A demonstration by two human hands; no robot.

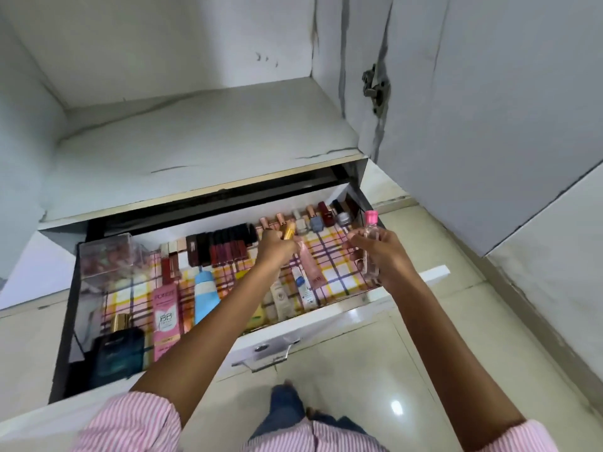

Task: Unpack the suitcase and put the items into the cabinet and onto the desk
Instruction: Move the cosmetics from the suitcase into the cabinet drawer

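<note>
An open white cabinet drawer [329,321] lined with checked paper holds rows of cosmetics. My left hand [274,249] hovers over its middle, shut on a small gold-capped tube [289,230]. My right hand [378,252] is over the drawer's right end, shut on a clear bottle with a pink cap [371,236], held upright. A pale pink tube [308,262] lies between the two hands on the liner. The suitcase is out of view.
Lipsticks [225,246] and nail polish bottles [319,220] line the drawer's back. A pink BB tube [166,318], a blue tube [205,295], a dark perfume bottle [117,353] and a clear box [111,256] fill the left. A bare shelf [195,141] sits above; the cabinet door [489,125] stands open right.
</note>
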